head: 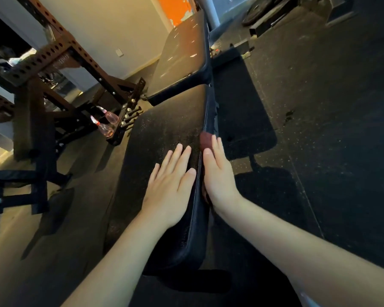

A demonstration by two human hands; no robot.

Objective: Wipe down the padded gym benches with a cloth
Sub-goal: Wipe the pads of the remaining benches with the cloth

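The bench (pixel 164 134) is running lengthwise from bottom centre to upper centre. The left hand (pixel 169 185) is lying flat on it, fingers spread; the right hand (pixel 217 178), fingers straight, is pressing the red cloth (pixel 205 140) against its right edge.

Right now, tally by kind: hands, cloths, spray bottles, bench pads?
Hands: 2 (left hand, right hand)
Cloth: 1
Spray bottles: 2
Bench pads: 2 (near pad, far pad)
Total: 7
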